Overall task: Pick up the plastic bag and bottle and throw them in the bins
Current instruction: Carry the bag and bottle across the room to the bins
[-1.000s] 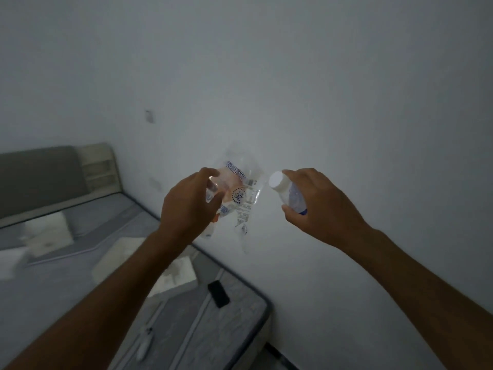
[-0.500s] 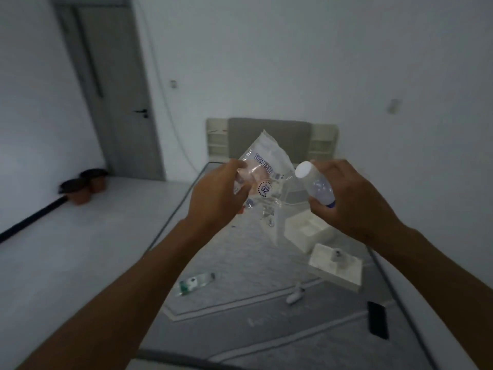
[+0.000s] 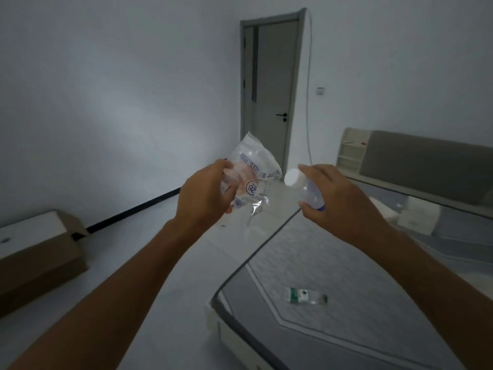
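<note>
Both items are in hand in a dim bedroom: the left hand (image 3: pixel 202 198) grips a clear printed plastic bag (image 3: pixel 250 177), the right hand (image 3: pixel 338 201) clasps a white-capped bottle (image 3: pixel 306 190), both held up over the floor beside the mattress (image 3: pixel 346 263). Pickup looks complete; no bins are visible, so disposal remains.

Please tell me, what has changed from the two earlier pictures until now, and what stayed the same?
Only the view moved: the head turned left, from the bare wall across the bed to the door and a cardboard box. Nothing was picked up or let go. The left hand still holds the plastic bag, the right hand the bottle.
</note>
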Available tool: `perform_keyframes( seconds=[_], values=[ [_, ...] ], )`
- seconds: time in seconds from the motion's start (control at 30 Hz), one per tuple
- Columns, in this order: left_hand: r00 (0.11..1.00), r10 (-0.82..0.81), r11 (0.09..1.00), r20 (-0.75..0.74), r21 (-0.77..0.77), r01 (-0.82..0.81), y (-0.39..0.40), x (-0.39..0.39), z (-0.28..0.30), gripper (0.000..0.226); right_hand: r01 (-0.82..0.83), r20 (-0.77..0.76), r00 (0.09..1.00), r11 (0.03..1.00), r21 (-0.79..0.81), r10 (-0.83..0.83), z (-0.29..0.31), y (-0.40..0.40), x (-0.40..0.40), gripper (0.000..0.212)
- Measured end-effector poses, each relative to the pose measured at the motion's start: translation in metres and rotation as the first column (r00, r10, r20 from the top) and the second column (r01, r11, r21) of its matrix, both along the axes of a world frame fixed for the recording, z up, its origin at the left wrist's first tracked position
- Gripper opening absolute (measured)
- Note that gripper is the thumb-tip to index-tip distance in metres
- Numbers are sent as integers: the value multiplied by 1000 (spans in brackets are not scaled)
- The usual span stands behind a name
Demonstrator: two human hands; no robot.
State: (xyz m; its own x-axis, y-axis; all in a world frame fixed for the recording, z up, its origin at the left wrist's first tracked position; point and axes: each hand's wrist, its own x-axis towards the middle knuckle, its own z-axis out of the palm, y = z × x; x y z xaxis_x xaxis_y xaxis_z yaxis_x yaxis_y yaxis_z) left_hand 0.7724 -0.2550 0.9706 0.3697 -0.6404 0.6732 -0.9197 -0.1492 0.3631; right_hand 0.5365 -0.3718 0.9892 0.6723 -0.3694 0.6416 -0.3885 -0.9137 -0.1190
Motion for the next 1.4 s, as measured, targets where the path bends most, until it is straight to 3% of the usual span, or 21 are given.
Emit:
perform_keyframes(
  seconds=[0.4, 0.7, 0.9, 1.1, 1.4],
  values=[
    [993, 113, 993, 16, -26, -112, 22, 236, 4, 39, -80, -25, 997, 997, -17, 79, 5, -13, 257, 71],
    [975, 205, 979, -86, 1, -205, -7, 389, -34, 38, -156, -65, 986, 988, 14, 156, -24, -65, 418, 73],
    [968, 244, 970, -53, 22, -243, -77, 489, -40, 32, -169, -63, 983, 985, 40, 171, -42, -145, 519, 74],
    [968, 251, 968, -20, -2, -251, -172, 590, -15, 33, -140, -74, 987, 987, 77, 146, -24, -238, 620, 69],
    [986, 165, 986, -31, 10, -164, -316, 748, -25, 33, -101, -51, 993, 994, 36, 103, -29, -361, 777, 70]
  ],
)
